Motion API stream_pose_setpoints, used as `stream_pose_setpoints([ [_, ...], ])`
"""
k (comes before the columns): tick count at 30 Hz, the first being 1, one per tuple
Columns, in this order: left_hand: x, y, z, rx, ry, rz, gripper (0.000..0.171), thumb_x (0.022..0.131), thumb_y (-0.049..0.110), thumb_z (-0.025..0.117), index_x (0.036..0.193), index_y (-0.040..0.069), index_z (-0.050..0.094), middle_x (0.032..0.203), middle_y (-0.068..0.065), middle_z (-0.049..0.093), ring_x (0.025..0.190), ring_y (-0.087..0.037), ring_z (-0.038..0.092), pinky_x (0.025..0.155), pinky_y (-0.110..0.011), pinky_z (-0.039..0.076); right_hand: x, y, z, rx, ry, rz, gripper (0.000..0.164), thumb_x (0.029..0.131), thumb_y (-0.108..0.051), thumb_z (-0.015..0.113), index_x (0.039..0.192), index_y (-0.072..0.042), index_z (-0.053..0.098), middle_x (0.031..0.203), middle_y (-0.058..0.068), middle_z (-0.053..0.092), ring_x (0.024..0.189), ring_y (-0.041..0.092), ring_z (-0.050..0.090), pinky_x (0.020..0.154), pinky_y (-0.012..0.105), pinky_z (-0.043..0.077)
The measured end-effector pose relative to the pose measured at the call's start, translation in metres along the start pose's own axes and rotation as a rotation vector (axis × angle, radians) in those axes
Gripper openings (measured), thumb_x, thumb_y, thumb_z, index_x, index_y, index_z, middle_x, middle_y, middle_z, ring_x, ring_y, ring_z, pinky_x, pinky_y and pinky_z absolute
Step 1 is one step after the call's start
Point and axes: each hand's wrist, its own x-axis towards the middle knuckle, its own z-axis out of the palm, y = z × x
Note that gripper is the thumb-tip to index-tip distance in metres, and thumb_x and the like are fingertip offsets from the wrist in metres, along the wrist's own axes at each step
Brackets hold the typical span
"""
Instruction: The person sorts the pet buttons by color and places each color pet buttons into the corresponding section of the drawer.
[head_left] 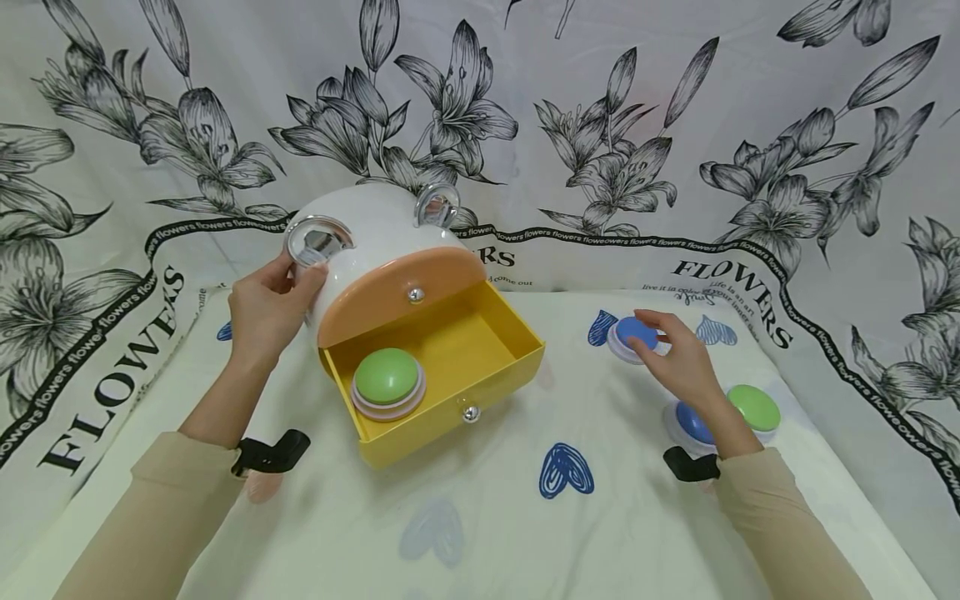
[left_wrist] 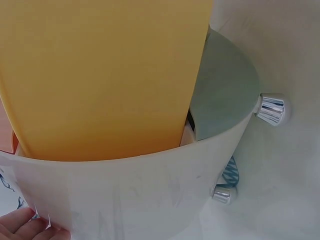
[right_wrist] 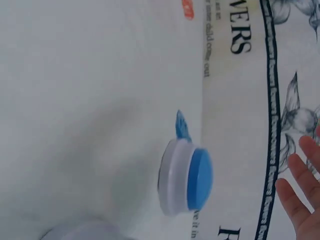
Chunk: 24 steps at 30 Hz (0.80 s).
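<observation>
My left hand (head_left: pixel 272 312) grips the side of a white rounded toy drawer chest (head_left: pixel 367 218), thumb beside a chrome ring (head_left: pixel 318 240). Its yellow drawer (head_left: pixel 480 333) is pulled out, below an orange drawer front (head_left: pixel 405 292). Inside, at the left, sits a green push button (head_left: pixel 386 377) on a pale base. From below, the left wrist view shows the yellow drawer's underside (left_wrist: pixel 105 80) and the fingers (left_wrist: pixel 30 227) bent against the white shell. My right hand (head_left: pixel 678 358) hovers over a blue push button (right_wrist: pixel 200 180), fingers spread and apart from it in the right wrist view.
Nearer the right forearm stand another blue button (head_left: pixel 693 421), partly hidden by the wrist, and a second green button (head_left: pixel 753 408). A pale cloth with printed hearts (head_left: pixel 566 471) covers the table. A flower-printed curtain (head_left: pixel 585 167) hangs behind.
</observation>
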Motion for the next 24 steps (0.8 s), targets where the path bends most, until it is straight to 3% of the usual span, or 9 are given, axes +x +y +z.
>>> stream_pose_setpoints([
  [7,-0.001,0.001,-0.001,-0.005,0.002,-0.002,0.061,0.083,0.051,0.058,0.135,0.020,0.048,0.125,-0.006,0.059,0.096,-0.010,0.054,0.064,-0.005,0.046,-0.023,0.038,-0.016,-0.032,0.020,0.155,0.049,0.090,-0.029,0.059,0.133,-0.008,0.047,0.130,0.014,0.050,0.117,0.033,0.047,0.091,0.050,0.042],
  [15,-0.001,0.000,-0.001,0.006,0.011,0.015,0.060,0.083,0.050,0.059,0.134,0.020,0.049,0.122,-0.006,0.060,0.091,-0.008,0.054,0.062,-0.005,0.046,-0.045,0.070,-0.041,-0.085,0.062,0.314,0.054,0.091,-0.031,0.055,0.136,-0.003,0.042,0.134,0.023,0.045,0.119,0.043,0.042,0.092,0.056,0.037],
  [24,-0.001,0.000,0.000,0.006,0.003,0.020,0.061,0.083,0.050,0.059,0.135,0.020,0.048,0.123,-0.007,0.060,0.092,-0.010,0.053,0.062,-0.005,0.046,-0.065,0.098,-0.068,-0.102,-0.094,0.453,0.074,0.093,-0.042,0.048,0.146,-0.002,0.016,0.145,0.033,0.018,0.128,0.054,0.019,0.095,0.069,0.021],
])
